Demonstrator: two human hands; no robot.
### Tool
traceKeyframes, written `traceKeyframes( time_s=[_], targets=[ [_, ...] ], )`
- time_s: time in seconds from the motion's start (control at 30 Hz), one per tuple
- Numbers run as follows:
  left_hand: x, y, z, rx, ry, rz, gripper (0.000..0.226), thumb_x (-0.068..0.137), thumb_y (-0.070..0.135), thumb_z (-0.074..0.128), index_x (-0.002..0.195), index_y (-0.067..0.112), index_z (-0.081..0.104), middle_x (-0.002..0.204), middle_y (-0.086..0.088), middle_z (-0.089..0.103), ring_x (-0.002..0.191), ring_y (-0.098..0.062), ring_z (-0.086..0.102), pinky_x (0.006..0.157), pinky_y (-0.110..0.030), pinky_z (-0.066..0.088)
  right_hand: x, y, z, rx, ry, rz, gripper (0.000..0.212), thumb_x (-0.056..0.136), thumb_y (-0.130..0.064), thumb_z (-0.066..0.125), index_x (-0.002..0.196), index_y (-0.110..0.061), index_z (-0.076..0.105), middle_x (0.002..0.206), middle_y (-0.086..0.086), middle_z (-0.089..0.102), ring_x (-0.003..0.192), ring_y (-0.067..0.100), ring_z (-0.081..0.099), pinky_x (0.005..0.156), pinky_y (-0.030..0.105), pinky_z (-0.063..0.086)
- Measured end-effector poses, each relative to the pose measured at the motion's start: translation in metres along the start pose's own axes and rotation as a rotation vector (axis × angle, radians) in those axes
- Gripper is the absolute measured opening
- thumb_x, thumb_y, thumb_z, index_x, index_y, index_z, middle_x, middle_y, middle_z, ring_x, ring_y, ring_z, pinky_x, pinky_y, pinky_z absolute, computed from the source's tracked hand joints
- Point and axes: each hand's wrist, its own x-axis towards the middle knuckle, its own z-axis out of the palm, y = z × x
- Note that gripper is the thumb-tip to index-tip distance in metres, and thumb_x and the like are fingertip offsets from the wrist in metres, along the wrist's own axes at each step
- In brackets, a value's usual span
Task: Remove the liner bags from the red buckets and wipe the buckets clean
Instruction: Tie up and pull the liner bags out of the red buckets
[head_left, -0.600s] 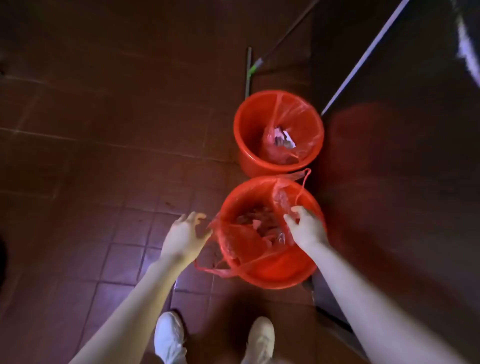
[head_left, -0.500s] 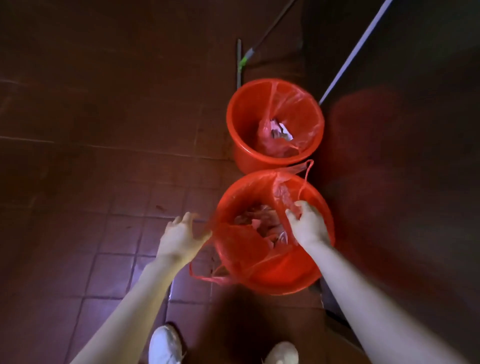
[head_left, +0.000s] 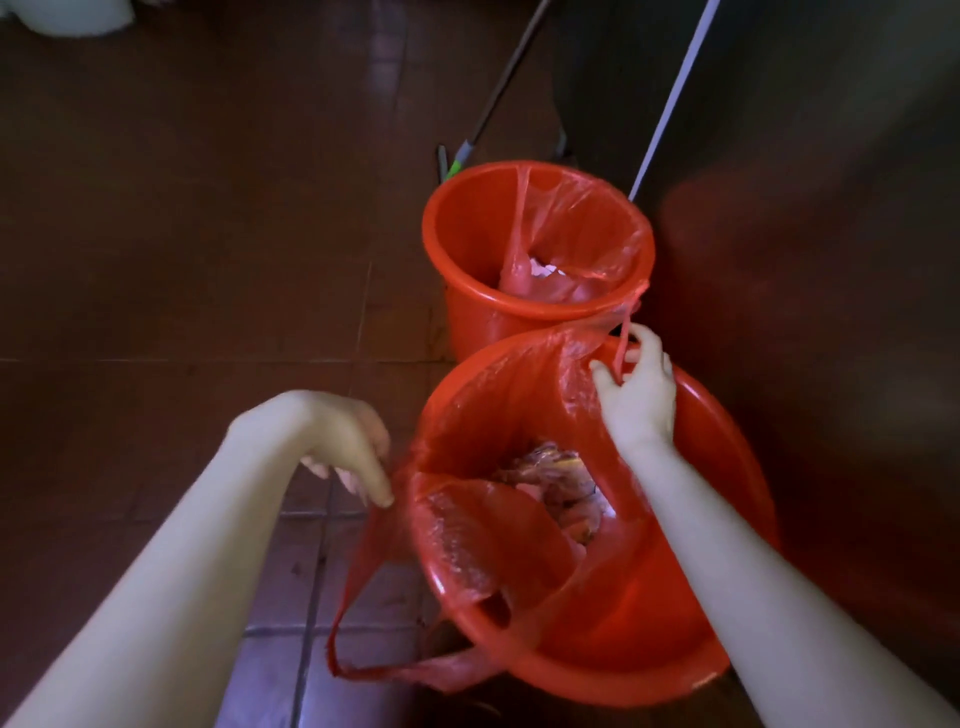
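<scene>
Two red buckets stand on the tiled floor. The near bucket (head_left: 727, 623) holds a thin red liner bag (head_left: 493, 530) with rubbish in it. My right hand (head_left: 641, 395) pinches the bag's handle loop at the bucket's far rim. My left hand (head_left: 348, 447) hangs with fingers pointing down at the bucket's left rim, touching the bag's other handle loop, which droops over the side. The far bucket (head_left: 467, 244) has its own red liner (head_left: 582, 228) with white scraps inside.
Brown floor tiles (head_left: 182, 234) spread to the left. A dark wall or cabinet (head_left: 831, 208) runs along the right of both buckets. A mop or broom handle with a green joint (head_left: 462, 161) and a white pole (head_left: 670, 104) lean behind the far bucket.
The view has moved much closer to the buckets. My right hand went from inside the near bucket to its far rim and took the handle loop. My left hand turned fingers-down at the left rim.
</scene>
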Motion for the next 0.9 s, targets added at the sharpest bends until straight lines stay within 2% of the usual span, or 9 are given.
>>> traceKeyframes(
  time_s=[0.1, 0.23, 0.4, 0.47, 0.57, 0.63, 0.73, 0.83, 0.9],
  targets=[
    [-0.008, 0.004, 0.008, 0.027, -0.036, -0.030, 0.025, 0.075, 0.032, 0.080, 0.092, 0.018, 0.068, 0.071, 0.013, 0.069, 0.072, 0.003, 0.062, 0.071, -0.023, 0.048, -0.007, -0.013, 0.002, 0.120, -0.009, 0.120, 0.064, 0.083, -0.021, 0.073, 0.139, -0.013, 0.044, 0.123, 0.016, 0.060, 0.112, 0.031, 0.058, 0.101, 0.037, 0.041],
    [-0.015, -0.002, 0.017, -0.155, -0.031, -0.013, 0.016, 0.084, 0.013, 0.071, 0.077, 0.020, 0.057, 0.068, 0.007, 0.066, 0.070, -0.003, 0.066, 0.063, -0.019, 0.048, -0.013, -0.029, 0.003, 0.086, -0.014, 0.089, 0.028, 0.091, -0.026, 0.063, 0.109, -0.004, 0.064, 0.101, 0.017, 0.071, 0.102, 0.035, 0.063, 0.093, 0.037, 0.044],
    [-0.037, -0.003, -0.006, -0.351, 0.398, 0.089, 0.016, 0.084, 0.006, 0.063, 0.078, 0.020, 0.063, 0.070, -0.004, 0.058, 0.058, -0.014, 0.054, 0.048, -0.020, 0.044, -0.015, -0.055, -0.018, 0.063, 0.039, -0.221, 0.033, 0.098, -0.025, 0.054, 0.089, 0.004, 0.069, 0.097, 0.018, 0.063, 0.096, 0.033, 0.060, 0.091, 0.031, 0.038],
    [-0.046, 0.007, -0.013, -0.399, 0.562, 0.168, 0.014, 0.084, 0.005, 0.063, 0.080, 0.019, 0.065, 0.077, -0.006, 0.062, 0.060, -0.017, 0.060, 0.045, -0.023, 0.046, -0.020, -0.068, -0.032, 0.126, 0.047, -0.312, 0.026, 0.097, -0.021, 0.054, 0.082, -0.007, 0.070, 0.100, 0.009, 0.058, 0.102, 0.019, 0.056, 0.095, 0.019, 0.034],
    [-0.049, 0.033, -0.013, -0.549, 0.675, 0.284, 0.015, 0.090, 0.005, 0.057, 0.084, 0.017, 0.064, 0.083, -0.009, 0.064, 0.056, -0.021, 0.068, 0.044, -0.028, 0.052, -0.027, -0.085, -0.045, 0.199, -0.069, -0.347, 0.029, 0.097, -0.020, 0.051, 0.070, -0.020, 0.062, 0.098, 0.000, 0.064, 0.103, 0.009, 0.057, 0.099, 0.023, 0.037],
    [-0.046, 0.052, -0.011, -0.637, 0.768, 0.381, 0.016, 0.091, 0.003, 0.058, 0.084, 0.017, 0.063, 0.074, -0.007, 0.065, 0.046, -0.017, 0.065, 0.042, -0.028, 0.051, -0.029, -0.089, -0.050, 0.254, -0.207, -0.335, 0.030, 0.097, -0.023, 0.048, 0.073, -0.018, 0.064, 0.085, -0.006, 0.070, 0.087, 0.004, 0.062, 0.086, 0.017, 0.043],
    [-0.044, 0.077, -0.009, -0.883, 0.822, 0.538, 0.015, 0.085, -0.001, 0.067, 0.087, 0.014, 0.066, 0.071, -0.009, 0.068, 0.057, -0.019, 0.067, 0.057, -0.032, 0.056, -0.031, -0.088, -0.052, 0.303, -0.321, -0.328, 0.026, 0.097, -0.020, 0.046, 0.080, -0.011, 0.063, 0.075, -0.004, 0.072, 0.070, -0.001, 0.066, 0.067, 0.006, 0.040],
    [-0.046, 0.098, -0.008, -1.081, 0.838, 0.686, 0.025, 0.076, -0.005, 0.075, 0.088, 0.016, 0.070, 0.085, -0.005, 0.075, 0.081, -0.019, 0.073, 0.072, -0.029, 0.058, -0.030, -0.086, -0.054, 0.341, -0.425, -0.272, 0.021, 0.094, -0.013, 0.043, 0.088, -0.019, 0.062, 0.078, -0.002, 0.069, 0.070, 0.013, 0.068, 0.065, 0.017, 0.042],
    [-0.047, 0.108, -0.006, -1.051, 0.830, 0.785, 0.038, 0.071, -0.016, 0.071, 0.093, 0.015, 0.069, 0.093, -0.004, 0.076, 0.090, -0.018, 0.072, 0.073, -0.025, 0.058, -0.029, -0.082, -0.054, 0.207, -0.456, -0.372, 0.023, 0.094, -0.009, 0.044, 0.101, -0.018, 0.064, 0.082, -0.007, 0.063, 0.074, 0.009, 0.060, 0.074, 0.026, 0.042]
  ],
)
